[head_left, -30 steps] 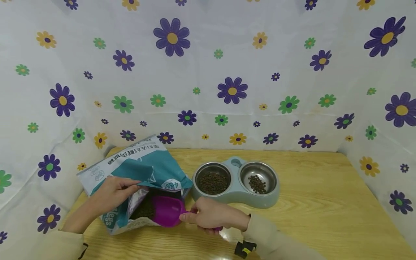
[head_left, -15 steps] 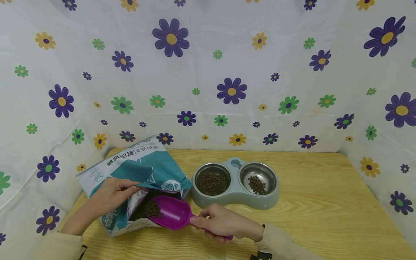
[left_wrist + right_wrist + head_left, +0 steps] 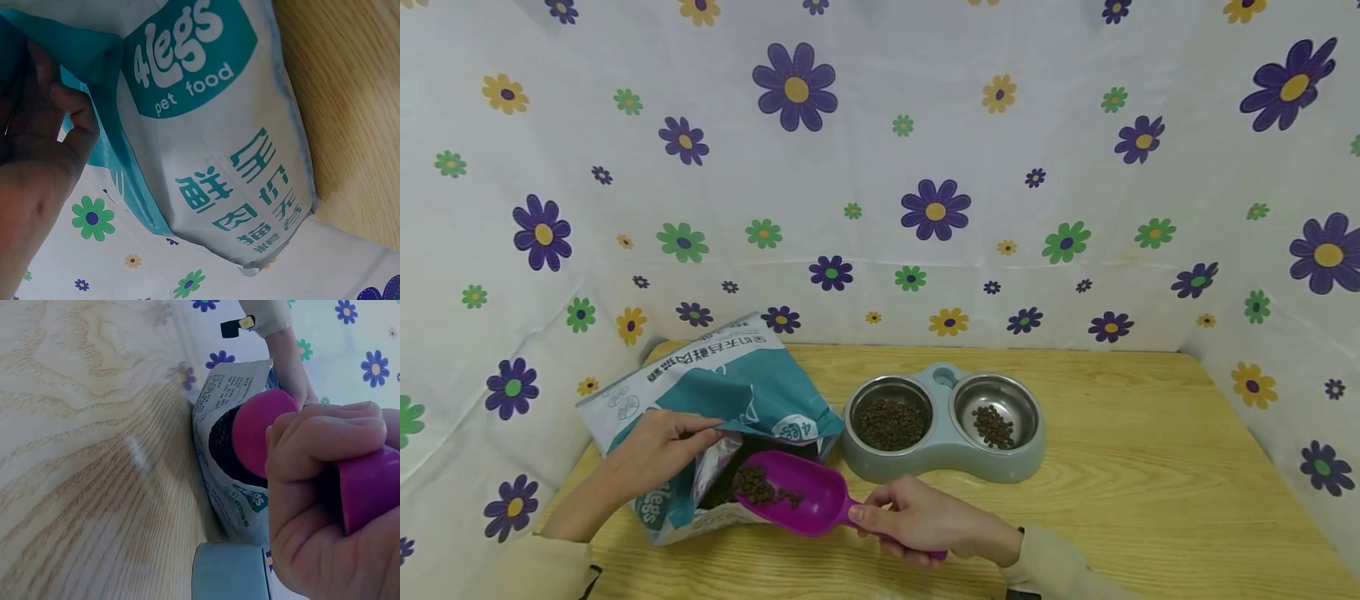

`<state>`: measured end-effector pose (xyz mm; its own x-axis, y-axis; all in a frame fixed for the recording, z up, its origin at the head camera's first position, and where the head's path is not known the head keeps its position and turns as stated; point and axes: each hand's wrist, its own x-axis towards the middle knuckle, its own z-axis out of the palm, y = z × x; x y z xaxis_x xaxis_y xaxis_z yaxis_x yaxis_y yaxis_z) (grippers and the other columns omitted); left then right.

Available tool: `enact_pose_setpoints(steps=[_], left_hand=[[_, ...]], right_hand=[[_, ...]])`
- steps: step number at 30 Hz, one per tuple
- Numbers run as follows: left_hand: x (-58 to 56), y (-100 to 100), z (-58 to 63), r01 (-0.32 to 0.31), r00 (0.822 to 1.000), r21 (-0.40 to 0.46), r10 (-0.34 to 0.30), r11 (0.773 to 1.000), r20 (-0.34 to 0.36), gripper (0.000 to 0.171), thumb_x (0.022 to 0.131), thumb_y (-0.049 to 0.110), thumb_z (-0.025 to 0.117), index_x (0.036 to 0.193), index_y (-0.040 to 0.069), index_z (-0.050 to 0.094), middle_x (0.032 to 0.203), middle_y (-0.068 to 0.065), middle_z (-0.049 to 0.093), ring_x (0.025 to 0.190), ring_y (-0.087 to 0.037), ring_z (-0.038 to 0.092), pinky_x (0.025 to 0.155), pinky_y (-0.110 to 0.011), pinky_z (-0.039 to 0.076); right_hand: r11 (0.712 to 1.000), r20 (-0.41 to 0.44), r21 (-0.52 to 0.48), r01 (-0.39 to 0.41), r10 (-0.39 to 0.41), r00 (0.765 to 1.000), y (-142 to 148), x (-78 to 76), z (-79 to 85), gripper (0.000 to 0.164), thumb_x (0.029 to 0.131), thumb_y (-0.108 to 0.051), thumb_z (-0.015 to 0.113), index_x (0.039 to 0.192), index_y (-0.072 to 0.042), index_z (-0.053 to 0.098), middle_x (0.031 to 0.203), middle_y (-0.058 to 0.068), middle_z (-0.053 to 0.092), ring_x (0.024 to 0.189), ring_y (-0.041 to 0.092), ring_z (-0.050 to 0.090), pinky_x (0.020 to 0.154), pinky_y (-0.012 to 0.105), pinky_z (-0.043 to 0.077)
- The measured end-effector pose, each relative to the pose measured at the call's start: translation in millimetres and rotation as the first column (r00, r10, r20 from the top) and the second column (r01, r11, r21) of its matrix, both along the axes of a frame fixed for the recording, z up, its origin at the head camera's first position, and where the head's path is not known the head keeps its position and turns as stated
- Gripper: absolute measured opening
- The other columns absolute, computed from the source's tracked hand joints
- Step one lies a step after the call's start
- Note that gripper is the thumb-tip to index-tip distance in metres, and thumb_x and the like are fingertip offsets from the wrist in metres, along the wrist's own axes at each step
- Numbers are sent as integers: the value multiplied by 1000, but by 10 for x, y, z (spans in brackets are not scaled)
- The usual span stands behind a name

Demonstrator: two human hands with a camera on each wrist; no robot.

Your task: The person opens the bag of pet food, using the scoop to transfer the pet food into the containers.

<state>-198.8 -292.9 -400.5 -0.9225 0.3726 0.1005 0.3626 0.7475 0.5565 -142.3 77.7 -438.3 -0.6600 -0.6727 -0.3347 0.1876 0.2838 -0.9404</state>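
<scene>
A teal and white pet food bag [image 3: 775,383] lies on its side at the left, its mouth toward the person. My left hand [image 3: 658,450] pinches the upper edge of that mouth and holds it up; in the left wrist view the hand [image 3: 47,125] is beside the bag's printed panel [image 3: 187,137]. My right hand [image 3: 921,521] grips the handle of a magenta scoop [image 3: 820,500]. Brown kibble [image 3: 756,485] lies toward the scoop's front, which is at the bag's opening. In the right wrist view, curled fingers [image 3: 331,434] wrap the handle.
Right of the bag stands a light blue double feeder [image 3: 943,458]. Its left steel bowl [image 3: 889,383] holds much kibble, its right bowl [image 3: 1018,400] a small heap. The wooden table [image 3: 1150,467] meets a flowered cloth [image 3: 865,150] behind.
My right hand has drawn the scoop back toward the right and the person, partly out of the bag, and kibble now shows in it. The left hand stays on the bag's edge.
</scene>
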Motion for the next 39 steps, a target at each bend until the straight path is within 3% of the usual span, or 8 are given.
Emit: enact_pose_setpoints(steps=[8,14,26,33,39], left_hand=[[6,11,-5,12,1000,13,-12,1000,-13,25,101,11,62,119,2,77,56,14,33,45,1,26,44,-23,30],[7,9,-28,14,1000,26,-14,1000,-11,24,101,11,62,117,4,78,56,14,36,45,2,28,44,-23,31],[25,-16,-57,18,999,23,-17,1000,-44,24,101,12,63,118,3,77,56,15,33,45,3,25,43,-23,31],[19,-2,-43,16,999,23,-15,1000,-36,24,101,12,63,118,2,77,56,15,35,45,2,27,43,-23,32],[9,-1,-26,12,1000,21,-11,1000,-25,25,101,13,63,120,2,76,53,14,34,43,1,24,42,-24,31]], right_hand=[[995,42,-99,8,-4,999,68,-26,-36,55,105,-44,55,112,10,62,60,-4,50,37,5,35,34,21,29],[993,20,-115,17,-15,1000,138,-36,-55,56,104,-47,55,112,8,63,61,-4,51,36,5,37,33,21,31],[985,-43,-172,-10,2,999,377,-48,-12,56,108,-40,49,114,16,55,63,-4,49,37,3,37,36,21,31],[995,-120,-90,31,-42,992,658,-68,115,39,109,-40,49,106,-3,63,62,-4,49,36,1,37,35,21,31],[996,-256,3,86,-83,963,1043,-90,204,36,110,-36,48,106,-4,63,59,-5,46,35,1,33,34,21,30]])
